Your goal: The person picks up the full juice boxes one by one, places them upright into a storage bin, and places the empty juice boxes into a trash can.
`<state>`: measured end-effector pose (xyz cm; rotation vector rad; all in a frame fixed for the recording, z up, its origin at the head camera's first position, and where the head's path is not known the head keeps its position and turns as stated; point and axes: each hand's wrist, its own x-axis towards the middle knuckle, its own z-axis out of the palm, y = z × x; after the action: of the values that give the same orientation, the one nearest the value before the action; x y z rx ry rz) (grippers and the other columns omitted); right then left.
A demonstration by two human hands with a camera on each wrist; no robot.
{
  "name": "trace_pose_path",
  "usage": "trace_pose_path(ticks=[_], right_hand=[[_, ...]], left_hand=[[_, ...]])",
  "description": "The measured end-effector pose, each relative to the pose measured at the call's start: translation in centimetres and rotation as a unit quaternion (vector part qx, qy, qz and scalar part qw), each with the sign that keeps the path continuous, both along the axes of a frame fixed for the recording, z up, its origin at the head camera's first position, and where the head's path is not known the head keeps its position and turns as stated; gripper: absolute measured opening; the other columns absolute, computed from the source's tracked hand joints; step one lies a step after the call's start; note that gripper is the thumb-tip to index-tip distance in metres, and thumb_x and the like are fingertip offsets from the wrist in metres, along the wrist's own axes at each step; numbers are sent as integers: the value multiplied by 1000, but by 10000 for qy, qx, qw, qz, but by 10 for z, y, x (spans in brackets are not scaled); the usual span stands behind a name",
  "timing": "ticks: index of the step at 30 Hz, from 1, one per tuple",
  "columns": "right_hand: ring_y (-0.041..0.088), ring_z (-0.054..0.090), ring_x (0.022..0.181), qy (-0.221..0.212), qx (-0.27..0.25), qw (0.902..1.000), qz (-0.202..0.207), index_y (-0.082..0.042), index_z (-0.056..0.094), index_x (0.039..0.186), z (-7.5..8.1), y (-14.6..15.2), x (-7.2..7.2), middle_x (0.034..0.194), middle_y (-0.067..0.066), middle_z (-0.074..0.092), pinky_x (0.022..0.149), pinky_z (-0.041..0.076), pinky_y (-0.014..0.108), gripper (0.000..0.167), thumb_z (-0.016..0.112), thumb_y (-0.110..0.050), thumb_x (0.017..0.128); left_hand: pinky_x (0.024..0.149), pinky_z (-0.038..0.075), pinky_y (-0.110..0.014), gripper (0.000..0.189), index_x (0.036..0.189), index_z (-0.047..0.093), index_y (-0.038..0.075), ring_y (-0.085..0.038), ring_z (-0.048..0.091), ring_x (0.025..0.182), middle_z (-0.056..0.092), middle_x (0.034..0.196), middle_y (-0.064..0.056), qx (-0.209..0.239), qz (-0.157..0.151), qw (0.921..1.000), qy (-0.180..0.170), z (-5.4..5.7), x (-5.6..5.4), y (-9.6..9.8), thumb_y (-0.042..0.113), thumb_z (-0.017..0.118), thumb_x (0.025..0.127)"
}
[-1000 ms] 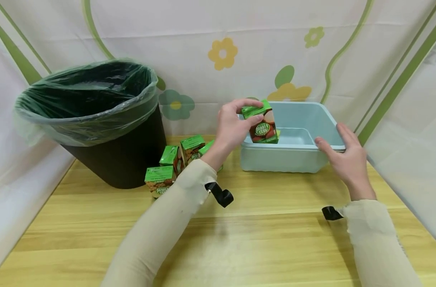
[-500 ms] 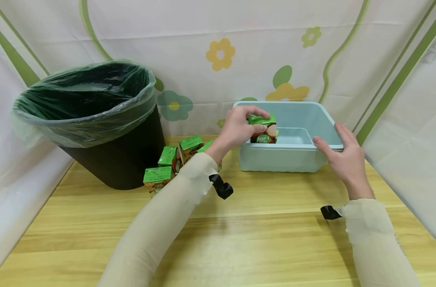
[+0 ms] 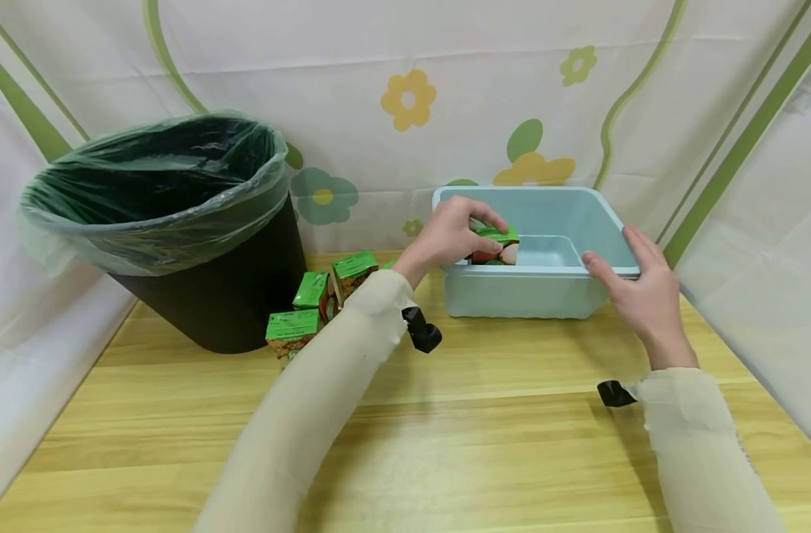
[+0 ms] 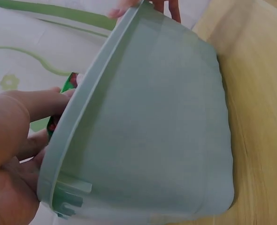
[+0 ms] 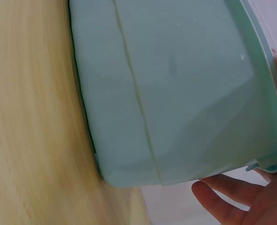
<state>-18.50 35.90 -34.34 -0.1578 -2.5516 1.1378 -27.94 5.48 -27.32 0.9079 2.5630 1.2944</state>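
In the head view my left hand (image 3: pixel 453 233) reaches over the left side of a light-blue plastic bin (image 3: pixel 521 292). Its thumb and fingers grip a small green-and-red printed carton (image 3: pixel 505 237), held inside the bin with its lower part hidden by the front wall. Only a sliver of that carton (image 4: pixel 72 82) shows past the rim in the left wrist view. At the bin's front right corner, my right hand (image 3: pixel 645 303) holds the rim, thumb over the front edge and fingers along the right side. The right wrist view shows its fingers (image 5: pixel 223 201) beside the outer wall.
Several similar green cartons (image 3: pixel 293 323) stand on the wooden table (image 3: pixel 485 444) at left of centre, partly behind my left sleeve. Beyond them is a black waste bin (image 3: pixel 212 311) lined with a translucent green bag (image 3: pixel 198 237). A flower-printed curtain (image 3: pixel 352 111) hangs behind.
My left hand has lowered the carton from above the front rim down into the light-blue bin, moving slightly right. My right hand has stayed on the bin's corner.
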Motion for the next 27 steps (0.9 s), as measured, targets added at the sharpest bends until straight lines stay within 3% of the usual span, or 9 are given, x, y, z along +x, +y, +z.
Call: trace_pose_path(ticks=[5,17,24,27], right_hand=[[36,10,167,8,-27,10000,-12,-21,22,171,2,0,0,180,3,13,132,11,67,89,63,-57,101],[36,10,167,-21,-19,10000,-6,-22,22,171,1,-1,2,180,2,14,132,11,67,89,62,-57,101],[35,9,167,-11,-12,10000,3,-22,22,171,1,0,2,180,2,14,132,10,67,88,62,-57,101],[36,9,167,-20,1,10000,7,-22,22,171,1,0,3,180,2,13,132,10,67,88,62,-57,101]], left_hand=[[90,56,-26,23,111,83,17,-14,71,96,80,113,3,-157,-130,9998,-54,1,-4,2,15,87,88],[97,56,-29,20,108,84,17,-15,67,114,78,115,2,-755,-327,9966,108,-3,-10,13,14,87,89],[95,58,-27,18,105,83,14,-17,71,110,81,112,-2,-1299,-538,9893,395,-3,-11,20,5,85,89],[98,58,-29,19,105,83,13,-18,72,113,81,114,-4,-1544,-664,9851,356,-3,-12,21,0,80,91]])
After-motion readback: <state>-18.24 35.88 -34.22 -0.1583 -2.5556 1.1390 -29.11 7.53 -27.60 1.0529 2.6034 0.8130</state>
